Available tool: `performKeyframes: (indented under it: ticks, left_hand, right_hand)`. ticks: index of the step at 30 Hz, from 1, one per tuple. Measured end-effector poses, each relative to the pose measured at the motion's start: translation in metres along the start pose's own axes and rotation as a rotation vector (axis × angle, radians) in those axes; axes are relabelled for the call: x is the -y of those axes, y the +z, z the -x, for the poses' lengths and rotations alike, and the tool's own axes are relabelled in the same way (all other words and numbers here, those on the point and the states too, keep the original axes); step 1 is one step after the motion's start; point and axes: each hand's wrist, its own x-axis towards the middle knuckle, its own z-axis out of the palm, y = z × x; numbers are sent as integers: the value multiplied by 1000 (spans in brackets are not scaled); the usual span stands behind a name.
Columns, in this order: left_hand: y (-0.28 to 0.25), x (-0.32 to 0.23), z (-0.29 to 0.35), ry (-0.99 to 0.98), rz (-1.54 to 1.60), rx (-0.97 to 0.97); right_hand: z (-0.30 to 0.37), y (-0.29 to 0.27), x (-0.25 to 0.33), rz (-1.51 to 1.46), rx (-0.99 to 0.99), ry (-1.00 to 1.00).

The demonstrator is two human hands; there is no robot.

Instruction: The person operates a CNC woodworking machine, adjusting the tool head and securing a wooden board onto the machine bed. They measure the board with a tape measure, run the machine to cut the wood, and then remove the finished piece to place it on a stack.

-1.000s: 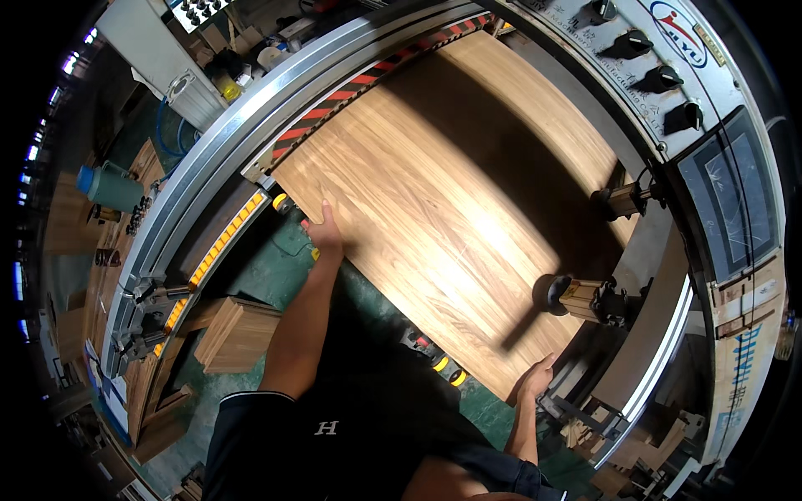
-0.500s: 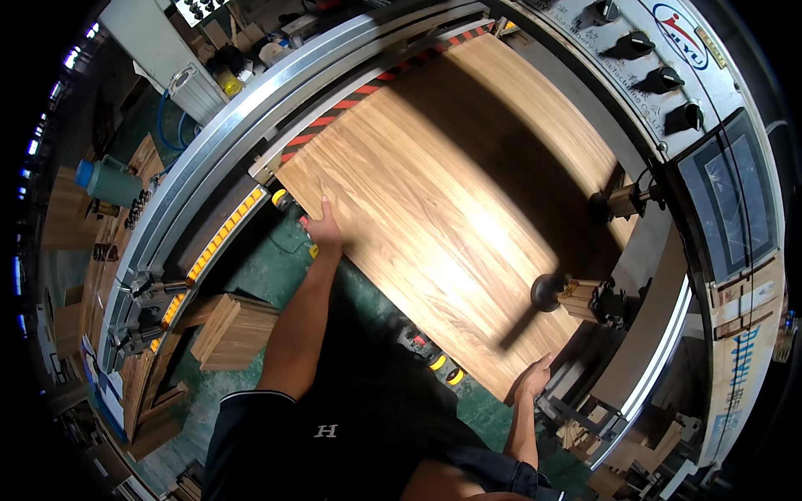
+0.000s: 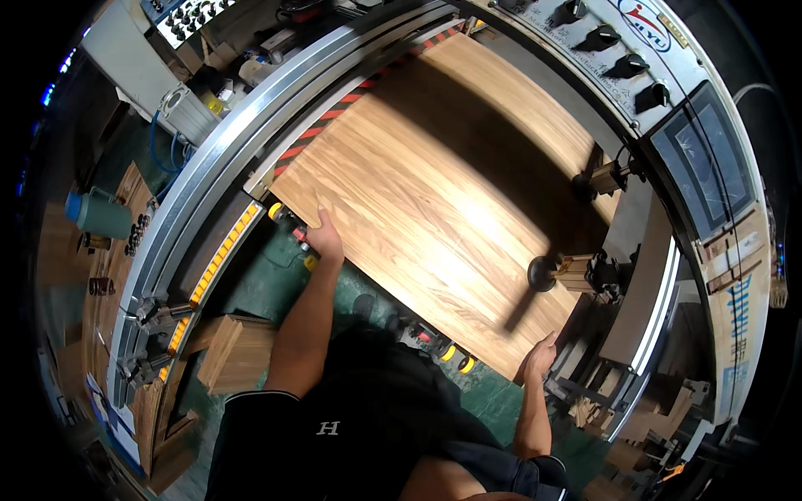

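A large rectangular wood-grain panel (image 3: 434,192) lies flat across the machine, its near long edge facing me. My left hand (image 3: 327,236) grips that edge close to the left corner, thumb on top, with the other fingers mostly hidden underneath. At the near right corner my right hand (image 3: 539,357) is closed around the edge, its fingers partly out of sight. A round black pad on a brass-coloured cylinder (image 3: 543,273) stands over the panel's right part. A second black-padded cylinder (image 3: 585,187) sits farther back. The panel's far left edge runs along a red-and-black striped strip (image 3: 334,107).
A curved-looking metal rail (image 3: 188,200) with a yellow roller strip (image 3: 224,255) runs along the left. Yellow wheels (image 3: 449,353) show below the panel. Stacked boards (image 3: 238,355) stand on the green floor at left. A control panel with black knobs (image 3: 601,38) and a screen (image 3: 702,163) borders the right.
The whole view has shifted slightly, and my shoes now show below the panel. Both hands keep their hold; the panel has hardly moved against the machine.
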Motion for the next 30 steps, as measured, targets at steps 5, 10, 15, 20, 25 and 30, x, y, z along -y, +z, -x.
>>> performKeyframes:
  ticks: [5, 10, 15, 20, 25, 30]
  left_hand:
    - [-2, -5, 0, -138, -170, 58]
    - [-2, 1, -1, -109, -79, 44]
    - [4, 16, -10, -125, -89, 16]
    - [2, 4, -3, -92, -37, -4]
    - [1, 10, -9, -166, -111, 52]
    - [0, 1, -1, -58, -46, 9]
  right_hand:
    - [4, -1, 3, 18, -31, 21]
    - [-4, 3, -6, 22, 17, 10]
    - [-5, 9, -12, 3, 16, -12]
    - [3, 1, -2, 64, 32, -33]
    - [-3, 6, -10, -13, 84, -42]
    - [-1, 5, -11, -14, 12, -84]
